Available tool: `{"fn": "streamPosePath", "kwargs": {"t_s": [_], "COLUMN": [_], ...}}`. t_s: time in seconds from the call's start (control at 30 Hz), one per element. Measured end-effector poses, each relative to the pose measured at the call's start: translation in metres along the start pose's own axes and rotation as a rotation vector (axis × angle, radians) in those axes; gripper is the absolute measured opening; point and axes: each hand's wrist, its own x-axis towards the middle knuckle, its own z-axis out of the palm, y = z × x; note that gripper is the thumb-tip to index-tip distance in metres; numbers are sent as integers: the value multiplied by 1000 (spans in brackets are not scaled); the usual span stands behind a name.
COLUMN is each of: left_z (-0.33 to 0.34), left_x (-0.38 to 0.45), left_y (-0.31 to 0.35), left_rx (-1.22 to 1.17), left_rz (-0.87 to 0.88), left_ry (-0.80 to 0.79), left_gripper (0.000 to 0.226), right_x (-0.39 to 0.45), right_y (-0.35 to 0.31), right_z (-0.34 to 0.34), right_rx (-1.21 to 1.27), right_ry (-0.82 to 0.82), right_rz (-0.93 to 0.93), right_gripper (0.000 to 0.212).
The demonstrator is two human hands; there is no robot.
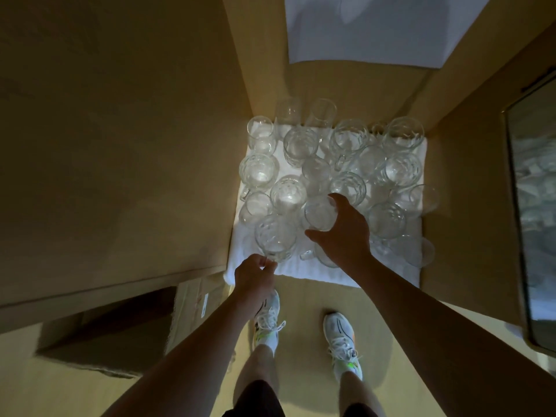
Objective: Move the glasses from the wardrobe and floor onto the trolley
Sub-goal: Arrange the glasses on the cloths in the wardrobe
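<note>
1. Many clear glasses stand packed together on a white cloth [301,273] spread over the wardrobe floor [460,236]; most are upright with their mouths facing up, and several are dimpled mugs with handles.
2. Two tall plain glasses [322,114] stand at the back edge of the cloth, against the wardrobe's rear corner.
3. One glass at the right edge of the cloth [424,197] is blurred, and whether it is upright or tilted cannot be told.
4. Higher up inside the wardrobe, a white sheet [376,31] lies on a shelf.
5. The left hand [255,279] is at the near left edge of the cloth with its fingers curled, pinching the near side of a dimpled mug [275,236]; whether it has the handle itself cannot be told. The forearm runs up from the lower left.
6. The right hand [343,233] reaches further in, palm down, with thumb and fingers spread around the rim of a smooth glass [320,213] in the middle of the group. Another glass lies partly hidden beneath the wrist.
7. Both feet in white trainers [343,335] stand on the wooden floor just in front of the cloth.
8. A cardboard box [120,323] lies on the floor to the left, and a mirror [532,206] shows at the right edge.
</note>
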Motion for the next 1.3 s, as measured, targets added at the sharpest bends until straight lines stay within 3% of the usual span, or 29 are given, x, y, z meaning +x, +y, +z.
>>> {"fn": "streamPosePath", "kwargs": {"t_s": [0.5,0.67,0.83,1.0,1.2,1.3], "left_z": [-3,-19,-48,-77,-125,-151], "left_x": [-53,-80,-115,-153,-198,-215], "left_y": [7,19,51,90,130,150], "left_rx": [57,-65,-122,-525,-598,-639], "left_rz": [-5,-20,-20,-58,87,175], "left_ry": [6,34,68,81,123,153], "left_gripper": [22,14,22,11,21,6], "right_x": [-29,-47,-62,-77,-99,-107], "right_y": [-5,-20,-48,-78,-118,-139], "right_z": [-45,-74,-111,-147,-189,-207], "right_rx": [25,52,105,158,195,207], "right_ry": [8,-1,25,69,191,221], "right_rz": [-11,-40,-84,-169,-254,-263], "right_gripper": [86,89,90,88,83,83]}}
